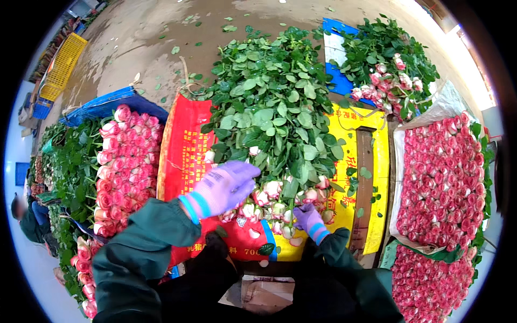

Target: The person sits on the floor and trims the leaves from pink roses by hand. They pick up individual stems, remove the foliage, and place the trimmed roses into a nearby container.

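My left hand (226,187), in a purple glove with a blue-striped cuff, stretches flat over the left side of a heap of cut roses and holds nothing that I can see. The heap's leafy stems (270,97) point away from me, and its white-and-pink rose heads (272,189) lie toward me. Lower right, my gloved right hand (310,220) has its fingers curled at a green rose stem (291,206), whose pale head (288,232) hangs just below. Fingertips there are partly hidden. Under the flowers lies printed red and yellow sacking (258,238).
Bundled pink roses stand at left (125,165) and right (440,181). A wooden bar (363,181) lies across the yellow sacking. More loose roses (387,80) rest on a blue-and-white sheet (335,52). Yellow crates (64,60) and a person (32,220) are at far left.
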Demonstrator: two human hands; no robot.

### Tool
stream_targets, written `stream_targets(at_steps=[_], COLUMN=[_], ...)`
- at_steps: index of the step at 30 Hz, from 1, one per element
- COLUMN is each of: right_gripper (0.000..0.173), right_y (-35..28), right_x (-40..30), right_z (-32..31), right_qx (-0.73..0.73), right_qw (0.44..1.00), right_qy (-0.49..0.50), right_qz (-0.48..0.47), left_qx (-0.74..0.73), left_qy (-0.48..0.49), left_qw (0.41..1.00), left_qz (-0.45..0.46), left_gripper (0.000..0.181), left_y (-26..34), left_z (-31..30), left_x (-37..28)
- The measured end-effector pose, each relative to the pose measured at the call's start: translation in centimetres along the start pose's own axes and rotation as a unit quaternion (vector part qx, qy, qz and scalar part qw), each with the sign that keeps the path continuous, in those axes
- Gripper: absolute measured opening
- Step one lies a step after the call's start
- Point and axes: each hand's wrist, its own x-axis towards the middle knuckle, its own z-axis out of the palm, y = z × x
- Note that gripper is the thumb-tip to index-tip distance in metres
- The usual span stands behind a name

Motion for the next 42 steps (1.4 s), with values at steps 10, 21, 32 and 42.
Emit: stream_targets(at_steps=[10,21,32,42], right_gripper=[0.03,0.031,0.028,0.023], right_y=[-1.3,-10.5,-15.2,-6.0], right_x=[-2.4,-6.8,-15.7,-15.2], right_z=[2.1,-1.6,-1.2,3.1], right_qx=[0.203,0.128,0.06,-0.013], right_qw=[0.976,0.904,0.934,0.919], right_qy=[-0.056,-0.22,-0.268,-0.369], right_qz=[-0.057,-0.343,-0.229,-0.137], left_qx=[-0.061,-0.036,-0.085,-0.051], left_qy=[0.084,0.111,0.297,0.34], left_qw=[0.991,0.988,0.936,0.935], left_qz=[-0.082,-0.097,-0.171,-0.088], left_gripper=[0.024,0.022,0.022,0.02], left_y=[3.1,10.5,17.2,16.6], left_z=[2.1,-2.9,-5.7,-5.0], left_x=[-1.7,-5.1,-6.8,-6.5])
